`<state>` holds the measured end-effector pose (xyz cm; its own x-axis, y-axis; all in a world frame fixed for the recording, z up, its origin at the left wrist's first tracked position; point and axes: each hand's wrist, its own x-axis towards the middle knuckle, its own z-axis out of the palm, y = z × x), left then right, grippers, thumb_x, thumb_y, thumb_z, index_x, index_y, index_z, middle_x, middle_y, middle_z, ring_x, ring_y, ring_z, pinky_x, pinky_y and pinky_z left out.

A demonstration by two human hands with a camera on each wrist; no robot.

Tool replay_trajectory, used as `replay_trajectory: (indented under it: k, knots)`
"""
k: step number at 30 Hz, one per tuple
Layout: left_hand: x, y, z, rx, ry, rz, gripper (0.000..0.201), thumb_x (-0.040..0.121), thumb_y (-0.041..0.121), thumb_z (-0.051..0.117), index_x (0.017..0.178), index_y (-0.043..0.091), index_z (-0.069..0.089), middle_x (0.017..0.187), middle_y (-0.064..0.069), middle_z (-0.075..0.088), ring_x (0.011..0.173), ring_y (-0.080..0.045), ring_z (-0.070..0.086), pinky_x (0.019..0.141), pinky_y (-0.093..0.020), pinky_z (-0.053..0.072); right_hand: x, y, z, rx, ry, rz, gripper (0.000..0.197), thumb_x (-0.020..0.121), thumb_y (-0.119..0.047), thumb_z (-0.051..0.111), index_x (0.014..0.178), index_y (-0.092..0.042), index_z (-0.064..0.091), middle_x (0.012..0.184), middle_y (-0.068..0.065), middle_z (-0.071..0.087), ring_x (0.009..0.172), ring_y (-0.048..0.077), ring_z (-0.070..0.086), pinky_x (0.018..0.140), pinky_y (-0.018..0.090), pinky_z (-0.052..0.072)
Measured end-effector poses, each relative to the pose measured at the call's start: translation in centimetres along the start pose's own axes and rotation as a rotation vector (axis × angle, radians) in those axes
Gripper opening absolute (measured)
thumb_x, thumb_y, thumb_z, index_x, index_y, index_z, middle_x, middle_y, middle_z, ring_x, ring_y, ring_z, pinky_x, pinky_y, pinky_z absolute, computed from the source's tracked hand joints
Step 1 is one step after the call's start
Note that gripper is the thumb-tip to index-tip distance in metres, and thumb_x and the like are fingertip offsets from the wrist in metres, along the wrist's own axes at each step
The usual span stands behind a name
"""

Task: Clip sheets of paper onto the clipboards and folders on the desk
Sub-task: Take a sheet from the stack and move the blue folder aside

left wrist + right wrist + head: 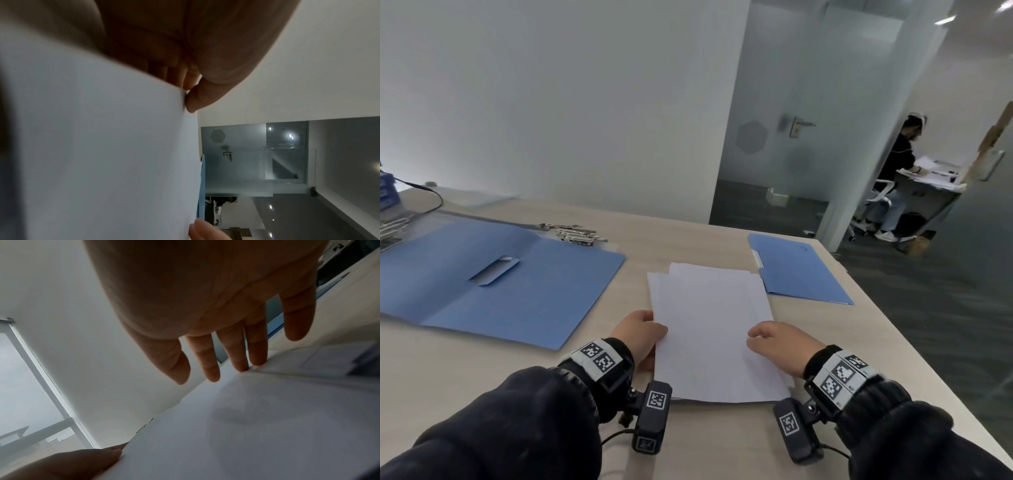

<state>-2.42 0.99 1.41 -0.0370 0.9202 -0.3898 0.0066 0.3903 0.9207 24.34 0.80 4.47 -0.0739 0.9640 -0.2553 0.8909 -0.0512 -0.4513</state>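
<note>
A loose stack of white paper (714,329) lies in the lower middle of the head view on the pale wood surface (678,236), its sheets fanned unevenly at the far end. The left hand (641,334) holds the stack's left edge: in the left wrist view the thumb presses on top of the sheets while the fingers (176,76) curl underneath, pinching the paper. The right hand (779,344) sits over the stack's right side with its fingers (236,352) straight and slightly spread, the tips of 2 of them touching the top sheet and gripping nothing. An open blue folder (493,284) lies flat at the left of the frame, well apart from the paper, with a pocket slot near its middle. Metal clips (573,233) rest at its far edge. A closed blue folder (799,270) lies in the right middle of the frame, its near corner just beside the paper's far right corner. A black cable (424,192) curves at the upper left.
</note>
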Motion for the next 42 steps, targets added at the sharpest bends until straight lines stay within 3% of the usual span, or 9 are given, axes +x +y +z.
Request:
replay_trajectory:
  k: [3,7,13,18,23,26,32,37,42]
  knots:
    - [0.8,-0.3,-0.6,0.088,0.017,0.025,0.041,0.078,0.01,0.063,0.119,0.013,0.059,0.103,-0.015,0.074,0.091,-0.037,0.073,0.086,-0.055,0.058,-0.5,-0.5,0.2,0.031,-0.036,-0.048,0.041,0.095,-0.043,0.051,0.133,-0.027,0.058,0.135,-0.01,0.056,0.127,0.009,0.051,0.103,0.026,0.039]
    - [0.7,-0.1,-1.3,0.187,0.033,0.113,0.036,0.085,0.003,0.057,0.115,0.023,0.058,0.097,-0.011,0.076,0.085,-0.034,0.074,0.085,-0.052,0.059,-0.5,0.0,0.2,0.153,0.001,-0.076,0.043,0.095,-0.043,0.054,0.136,-0.03,0.054,0.141,-0.007,0.055,0.126,0.008,0.051,0.106,0.027,0.039]
    - [-0.3,0.4,-3.0,0.071,0.022,0.305,0.034,0.09,0.006,0.056,0.114,0.03,0.057,0.099,0.0,0.078,0.087,-0.029,0.076,0.086,-0.053,0.058,-0.1,0.1,-0.1,0.722,0.205,-0.01,0.077,0.09,-0.031,0.067,0.152,-0.038,0.022,0.139,-0.001,0.051,0.123,0.02,0.054,0.104,0.039,0.043]
    - [-1.4,3.6,-2.9,-0.078,0.038,0.477,0.029,0.096,-0.001,0.049,0.109,0.023,0.059,0.097,-0.001,0.078,0.086,-0.025,0.074,0.083,-0.046,0.058,0.1,-2.5,-0.4,1.166,0.118,-0.115,0.028,0.096,-0.007,0.057,0.122,-0.009,0.065,0.113,0.015,0.074,0.11,0.037,0.067,0.092,0.044,0.054]
    - [-2.2,5.6,-2.3,-0.199,-0.016,0.552,0.028,0.08,0.011,0.058,0.107,0.018,0.06,0.096,0.001,0.075,0.084,-0.017,0.07,0.075,-0.034,0.056,0.0,-3.6,-1.3,1.203,0.256,-0.266,0.026,0.096,0.001,0.053,0.108,-0.012,0.072,0.109,0.011,0.075,0.1,0.028,0.071,0.088,0.041,0.055]
    - [-2.4,4.7,-1.5,-0.175,-0.076,0.531,0.03,0.089,0.005,0.06,0.114,0.021,0.061,0.1,0.006,0.077,0.091,-0.015,0.072,0.075,-0.028,0.057,-0.3,-2.9,-0.9,1.184,0.25,-0.264,0.028,0.095,0.002,0.054,0.112,-0.014,0.069,0.107,0.006,0.076,0.095,0.021,0.073,0.079,0.034,0.056]
    - [-2.1,3.0,-0.5,-0.121,-0.116,0.456,0.044,0.08,0.026,0.062,0.124,0.024,0.064,0.113,0.001,0.075,0.104,-0.021,0.071,0.095,-0.044,0.053,-0.5,-2.2,0.1,1.156,0.259,-0.228,0.028,0.083,-0.005,0.069,0.11,-0.014,0.068,0.105,0.005,0.077,0.09,0.019,0.073,0.076,0.035,0.054]
    - [-1.7,2.9,-0.6,-0.093,-0.091,0.432,0.037,0.078,0.029,0.064,0.114,0.025,0.069,0.109,0.0,0.076,0.102,-0.024,0.072,0.097,-0.047,0.052,-0.4,-2.2,0.5,1.153,0.21,-0.203,0.021,0.09,-0.001,0.064,0.107,-0.012,0.07,0.101,0.004,0.078,0.085,0.016,0.074,0.073,0.032,0.055]
    - [-1.3,2.2,-0.3,-0.07,-0.06,0.397,0.017,0.091,0.023,0.067,0.107,0.022,0.071,0.1,0.002,0.078,0.094,-0.02,0.074,0.09,-0.041,0.055,-0.3,-1.6,1.6,1.168,0.17,-0.17,0.033,0.073,-0.013,0.073,0.105,-0.011,0.072,0.1,0.005,0.078,0.084,0.016,0.075,0.068,0.028,0.055]
